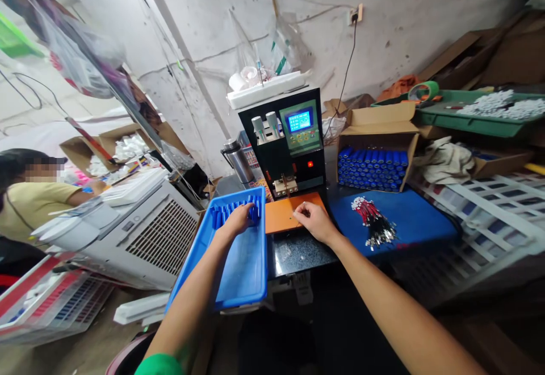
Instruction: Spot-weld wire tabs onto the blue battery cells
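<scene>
My left hand (239,220) reaches into the far end of a blue plastic tray (238,290). Its fingers and thumb close on a blue cylindrical battery cell at the right of a row of cells (225,211). My right hand (314,220) hovers at the right part of an orange plate (279,216), thumb and fingertips pinched together. Whatever it holds is too small to make out. Behind the plate stands a black spot welder (272,165) with a lit blue screen (300,121); its electrode area faces the plate.
Right of the plate, a bundle of red and black wires (372,221) lies on a blue mat (413,210). A cardboard box (378,125) holds many blue cells. A steel flask (238,161) stands left of the welder. At far left sits another person (38,204) beside an air cooler (145,238).
</scene>
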`<action>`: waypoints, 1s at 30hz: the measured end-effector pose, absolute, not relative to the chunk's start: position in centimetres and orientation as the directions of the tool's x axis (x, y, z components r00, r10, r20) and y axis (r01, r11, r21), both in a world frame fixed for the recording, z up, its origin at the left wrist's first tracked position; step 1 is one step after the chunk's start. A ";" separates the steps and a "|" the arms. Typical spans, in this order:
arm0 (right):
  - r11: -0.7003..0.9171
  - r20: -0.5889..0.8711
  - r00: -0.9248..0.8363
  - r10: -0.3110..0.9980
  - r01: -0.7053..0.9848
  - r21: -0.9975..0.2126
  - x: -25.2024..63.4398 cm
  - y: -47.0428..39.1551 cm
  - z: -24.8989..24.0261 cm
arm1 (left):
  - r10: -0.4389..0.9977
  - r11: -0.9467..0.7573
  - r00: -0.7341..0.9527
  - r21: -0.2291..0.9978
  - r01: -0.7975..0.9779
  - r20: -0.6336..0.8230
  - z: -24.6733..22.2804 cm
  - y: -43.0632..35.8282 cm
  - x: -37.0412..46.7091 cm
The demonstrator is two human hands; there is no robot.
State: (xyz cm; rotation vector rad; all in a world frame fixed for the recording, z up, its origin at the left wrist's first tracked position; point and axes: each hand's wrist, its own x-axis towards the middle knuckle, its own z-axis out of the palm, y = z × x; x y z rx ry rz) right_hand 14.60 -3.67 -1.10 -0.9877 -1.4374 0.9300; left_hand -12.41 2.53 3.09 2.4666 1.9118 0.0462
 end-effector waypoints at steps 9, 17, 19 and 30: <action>0.334 0.333 -0.032 0.942 0.081 -0.939 14.6 -3.6 -1.2 | 0.958 -0.274 0.259 0.127 0.953 0.123 3.0 1.0 -13.0; 0.341 0.343 0.034 0.939 0.055 -0.938 14.5 -3.2 -1.2 | 0.953 -0.222 0.055 0.570 0.791 0.297 2.6 -1.5 -12.1; 0.328 0.327 0.047 0.944 -0.022 -0.944 14.4 -3.0 -1.2 | 0.945 -0.220 -0.019 0.679 0.701 0.325 3.5 -1.8 -11.0; 0.255 0.191 0.260 0.946 -0.238 -0.937 14.1 -2.1 -0.9 | 0.930 -0.364 0.175 0.759 0.540 0.323 3.8 -1.1 -1.3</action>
